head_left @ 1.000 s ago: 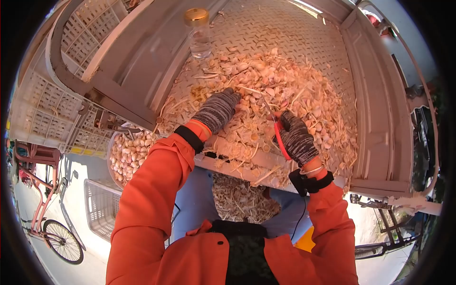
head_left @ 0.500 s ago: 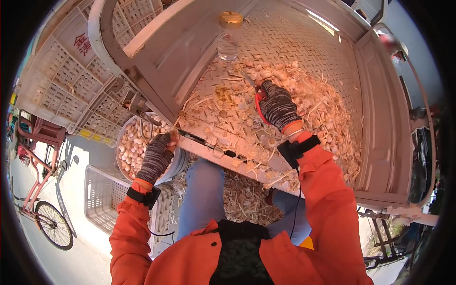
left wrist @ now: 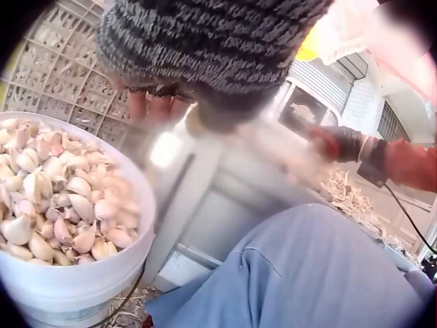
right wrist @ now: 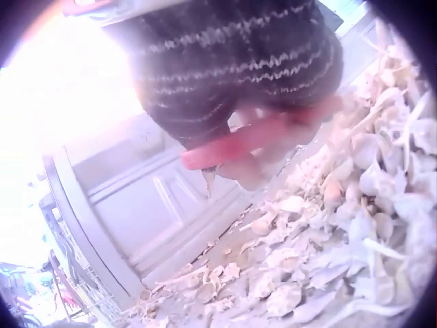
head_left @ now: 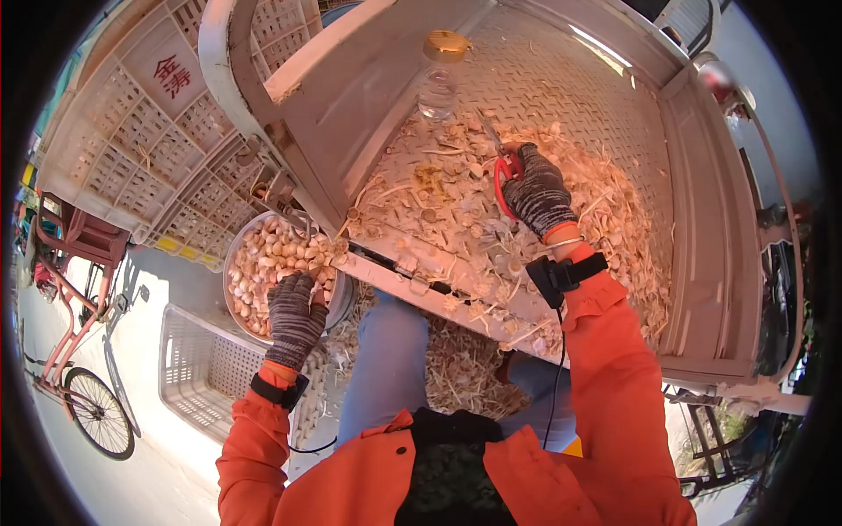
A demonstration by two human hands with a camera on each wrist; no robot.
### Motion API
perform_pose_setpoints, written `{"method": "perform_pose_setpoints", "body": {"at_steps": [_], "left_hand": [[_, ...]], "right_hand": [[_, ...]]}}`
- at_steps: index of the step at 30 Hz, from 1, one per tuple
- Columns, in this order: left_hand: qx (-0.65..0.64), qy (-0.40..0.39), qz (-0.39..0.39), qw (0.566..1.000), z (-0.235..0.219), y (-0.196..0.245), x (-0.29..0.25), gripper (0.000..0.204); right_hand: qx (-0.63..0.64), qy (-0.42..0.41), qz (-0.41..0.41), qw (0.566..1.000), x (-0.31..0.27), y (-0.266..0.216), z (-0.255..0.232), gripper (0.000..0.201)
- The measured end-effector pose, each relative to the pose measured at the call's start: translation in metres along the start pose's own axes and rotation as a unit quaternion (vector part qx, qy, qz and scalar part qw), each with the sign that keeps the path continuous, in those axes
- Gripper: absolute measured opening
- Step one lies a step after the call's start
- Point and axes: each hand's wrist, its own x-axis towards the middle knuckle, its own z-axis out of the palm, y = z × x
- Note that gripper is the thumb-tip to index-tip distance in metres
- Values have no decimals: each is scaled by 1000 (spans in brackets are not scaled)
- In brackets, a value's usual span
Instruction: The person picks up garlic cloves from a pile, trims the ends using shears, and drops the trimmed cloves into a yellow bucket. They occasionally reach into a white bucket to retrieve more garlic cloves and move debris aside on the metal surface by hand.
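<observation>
My left hand, in a dark striped knit glove with bare fingertips, is over the near side of a white bucket heaped with peeled-apart garlic cloves. In the left wrist view its bare fingertips hang loosely at the bucket's far side, with no garlic visible in them. My right hand, gloved alike, grips red-handled scissors above the pile of garlic and husks. The blades point away from me. In the right wrist view, the red handle crosses under the curled fingers.
The pile spreads over a metal cargo bed with raised side walls. A lidded jar stands at its left wall. White plastic crates are stacked at left, with another crate beside the bucket. Husks litter the ground between my legs.
My left hand has moved from the pile, left and down to the bucket. The right hand has lifted the scissors away from the left hand and further over the bed; the view has shifted left.
</observation>
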Motion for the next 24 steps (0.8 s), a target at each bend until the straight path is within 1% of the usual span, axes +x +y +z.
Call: {"method": "perform_pose_setpoints", "body": {"at_steps": [1, 2, 3, 4, 5, 6, 8, 9, 10, 11, 12, 13, 14, 15, 16, 17, 18, 19, 20, 21, 23, 24], "left_hand": [[-212, -55, 9, 976, -27, 53, 27, 33], [-286, 24, 139, 948, -24, 83, 46, 29], [-274, 51, 203, 939, -27, 108, 75, 31], [-314, 64, 218, 922, -10, 124, 108, 34], [-294, 16, 203, 934, 2, 136, 141, 41], [-235, 9, 225, 945, 26, 138, 174, 46], [-120, -61, 169, 976, 52, 150, 217, 48], [-120, -61, 172, 976, 60, 152, 230, 48], [-101, -118, 168, 973, 64, 155, 242, 48], [-81, -176, 163, 967, 68, 156, 249, 48], [-62, -188, 142, 970, 65, 155, 251, 46], [-60, -193, 143, 969, 66, 151, 245, 46], [-92, -131, 165, 973, 69, 143, 234, 42], [-124, -67, 185, 973, 73, 138, 224, 39], [-113, 18, 178, 977, 77, 136, 214, 31], [-112, 18, 179, 977, 61, 145, 202, 31], [-414, -88, -33, 905, 43, 155, 188, 30], [-654, -180, -240, 695, 29, 165, 180, 30], [-655, -177, -241, 694, 23, 170, 178, 30], [-639, -186, -240, 707, 18, 176, 177, 30], [-608, -202, -237, 730, 10, 185, 180, 30], [-592, -212, -234, 742, 9, 188, 186, 31]], "right_hand": [[9, 3, 15, 1000, -9, -3, -18, 42], [30, 16, 18, 999, -12, 9, -23, 41], [50, 29, 19, 998, -14, 20, -29, 41], [54, 34, 20, 998, -17, 29, -33, 41], [98, 15, 20, 995, -23, 38, -35, 41], [142, -6, 20, 990, -31, 45, -37, 42], [160, -7, 31, 987, -52, 54, -38, 43], [177, -8, 36, 983, -60, 59, -40, 43], [195, -15, 32, 980, -67, 65, -41, 46], [149, -20, 46, 988, -75, 68, -45, 46], [158, -24, 47, 986, -77, 73, -44, 46], [168, -29, 49, 984, -81, 78, -43, 45], [170, -28, 51, 984, -83, 79, -42, 45], [160, -15, 27, 987, -82, 76, -42, 44], [150, -2, 2, 989, -82, 72, -41, 42], [151, -1, 2, 989, -80, 69, -38, 42], [172, 2, 3, 985, -75, 65, -33, 42], [193, 3, 4, 981, -71, 58, -30, 41], [193, -7, 1, 981, -69, 48, -28, 42], [191, -9, -1, 981, -69, 40, -22, 42], [164, 14, -116, 979, -66, 23, -8, 43], [213, -23, -107, 971, -64, 9, -9, 45]]}}
